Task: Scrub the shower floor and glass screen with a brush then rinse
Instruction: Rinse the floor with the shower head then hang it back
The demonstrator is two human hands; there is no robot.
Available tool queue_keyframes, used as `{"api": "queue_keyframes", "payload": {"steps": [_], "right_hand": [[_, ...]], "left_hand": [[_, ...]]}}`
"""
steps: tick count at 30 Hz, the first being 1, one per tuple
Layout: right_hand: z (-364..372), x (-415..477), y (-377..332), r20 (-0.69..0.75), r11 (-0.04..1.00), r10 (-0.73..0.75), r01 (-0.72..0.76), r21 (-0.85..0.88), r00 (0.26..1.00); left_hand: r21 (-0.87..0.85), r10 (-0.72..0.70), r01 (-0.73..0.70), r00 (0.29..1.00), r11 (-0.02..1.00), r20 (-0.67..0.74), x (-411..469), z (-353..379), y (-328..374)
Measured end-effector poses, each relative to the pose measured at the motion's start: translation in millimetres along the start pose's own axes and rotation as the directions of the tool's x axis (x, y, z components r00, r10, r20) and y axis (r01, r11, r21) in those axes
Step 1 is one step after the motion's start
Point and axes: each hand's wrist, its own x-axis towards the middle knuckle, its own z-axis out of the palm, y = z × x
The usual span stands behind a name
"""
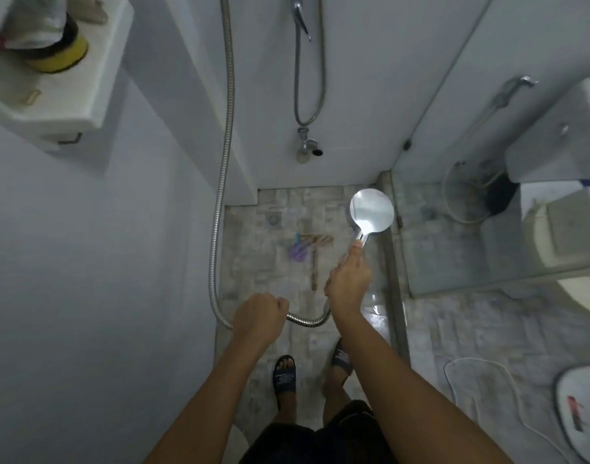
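Both hands work the rinse: right hand [348,279] grips the shower head [372,211] toward the glass; left hand [261,316] fists the hose [220,209], likely managing slack.

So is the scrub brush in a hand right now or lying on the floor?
On the floor. The brush lies flat on the shower tiles, beside a purple object; the right hand holds the shower head, the left hand grips the hose.
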Motion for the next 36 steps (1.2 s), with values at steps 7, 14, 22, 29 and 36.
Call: {"api": "queue_keyframes", "payload": {"steps": [7, 14, 22, 29, 36], "right_hand": [[-58, 44, -44, -0.156, 0.993, -0.088, 0.098, 0.064, 0.984], [-85, 88, -98, -0.097, 0.968, -0.183, 0.197, 0.158, 0.978], [-56, 117, -146, -0.036, 0.954, -0.213, 0.216, 0.21, 0.976], [24, 155, -184, -0.077, 0.952, -0.222, 0.233, 0.199, 0.972], [113, 193, -234, -0.074, 0.95, -0.212, 0.223, 0.217, 0.974]], "left_hand": [[0.081, 0.126, -0.129, 0.991, 0.988, 0.037, 17, 6, 90], [0.101, 0.178, -0.177, 0.984, 0.979, -0.001, 39, 4, 159], [0.042, 0.185, -0.182, 0.978, 0.982, -0.098, 68, -41, 188], [0.08, 0.254, -0.242, 0.942, 0.967, -0.217, 136, -101, 186], [0.061, 0.286, -0.28, 0.923, 0.958, -0.256, 229, -173, 186]]}}
